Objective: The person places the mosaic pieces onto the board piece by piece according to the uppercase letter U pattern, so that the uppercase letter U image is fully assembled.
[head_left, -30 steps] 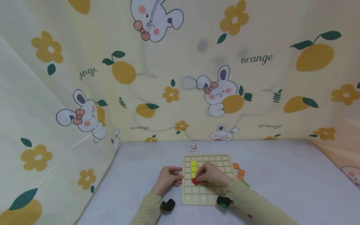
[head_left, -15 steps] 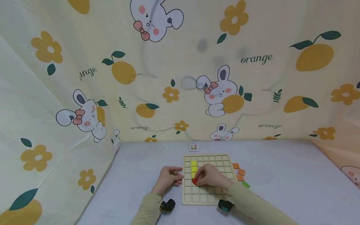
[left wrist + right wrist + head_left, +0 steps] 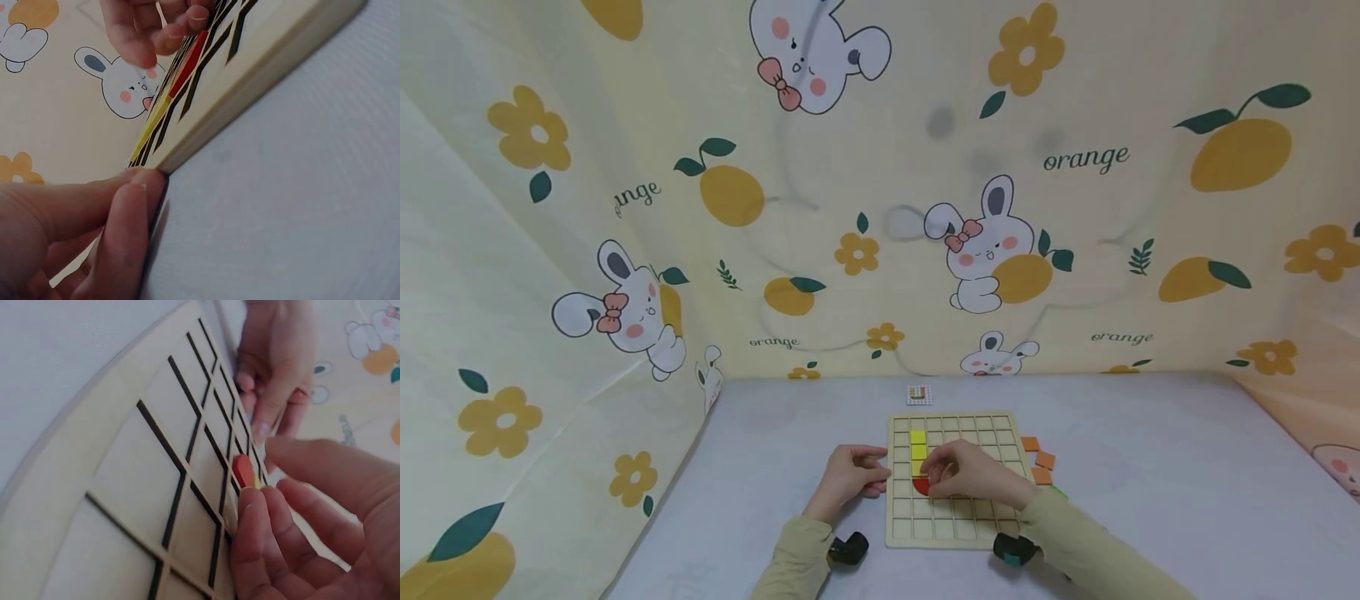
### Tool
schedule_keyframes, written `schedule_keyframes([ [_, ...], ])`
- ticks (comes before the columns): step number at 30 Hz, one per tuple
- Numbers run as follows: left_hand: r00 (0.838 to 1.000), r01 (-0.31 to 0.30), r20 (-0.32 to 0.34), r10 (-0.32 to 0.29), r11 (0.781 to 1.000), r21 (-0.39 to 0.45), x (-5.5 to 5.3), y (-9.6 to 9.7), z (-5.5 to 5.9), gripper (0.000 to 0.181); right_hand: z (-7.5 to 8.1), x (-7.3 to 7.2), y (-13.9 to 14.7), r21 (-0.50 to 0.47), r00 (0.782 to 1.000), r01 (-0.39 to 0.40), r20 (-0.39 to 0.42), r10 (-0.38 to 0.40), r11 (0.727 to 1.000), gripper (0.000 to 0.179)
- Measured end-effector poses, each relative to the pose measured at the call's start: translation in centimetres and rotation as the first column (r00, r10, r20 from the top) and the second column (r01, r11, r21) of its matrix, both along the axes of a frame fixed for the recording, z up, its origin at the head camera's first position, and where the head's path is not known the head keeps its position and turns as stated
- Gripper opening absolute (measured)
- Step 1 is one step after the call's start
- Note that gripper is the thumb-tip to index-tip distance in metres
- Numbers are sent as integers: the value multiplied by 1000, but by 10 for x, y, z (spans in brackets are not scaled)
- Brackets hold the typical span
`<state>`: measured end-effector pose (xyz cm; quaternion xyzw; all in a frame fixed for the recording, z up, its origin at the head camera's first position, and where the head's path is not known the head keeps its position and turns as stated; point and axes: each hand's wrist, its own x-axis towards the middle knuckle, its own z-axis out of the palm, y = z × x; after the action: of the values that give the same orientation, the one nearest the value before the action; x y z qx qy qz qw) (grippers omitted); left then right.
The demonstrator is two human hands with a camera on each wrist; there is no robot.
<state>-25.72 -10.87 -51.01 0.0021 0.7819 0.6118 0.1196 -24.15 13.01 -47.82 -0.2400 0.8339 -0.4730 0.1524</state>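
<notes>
A wooden grid board (image 3: 955, 547) lies on the table with a column of yellow square tiles (image 3: 918, 451) in its cells. Directly below them on the board is a red piece with a rounded edge (image 3: 921, 487). My right hand (image 3: 973, 473) hovers beside it, fingers bent and thumb apart; in the right wrist view the red piece (image 3: 243, 470) shows just past the fingertips. At the board's left edge my left hand (image 3: 847, 479) rests with its fingertips touching the side; the left wrist view has the thumb (image 3: 128, 231) right below the index finger.
Orange square tiles (image 3: 1043, 460) lie right of the board, with a green piece (image 3: 1060, 492) mostly hidden by the right sleeve. A small pattern card (image 3: 919, 395) sits behind the board. A patterned curtain (image 3: 865, 208) surrounds the table.
My right hand has drawn slightly right, its fingers leaving the red piece, which now shows more fully on the board. The right sleeve covers more of the green piece. The left hand stays put.
</notes>
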Motion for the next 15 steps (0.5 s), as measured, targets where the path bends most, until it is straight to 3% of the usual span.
schedule_keyframes([
  [7,1000,2,-23,-2,1000,-3,0,0,-2,35,10,8,23,-33,998,-56,19,57,998,32],
  [15,1000,8,-23,-8,1000,2,0,0,-3,36,21,17,63,-69,997,-52,47,55,996,36],
])
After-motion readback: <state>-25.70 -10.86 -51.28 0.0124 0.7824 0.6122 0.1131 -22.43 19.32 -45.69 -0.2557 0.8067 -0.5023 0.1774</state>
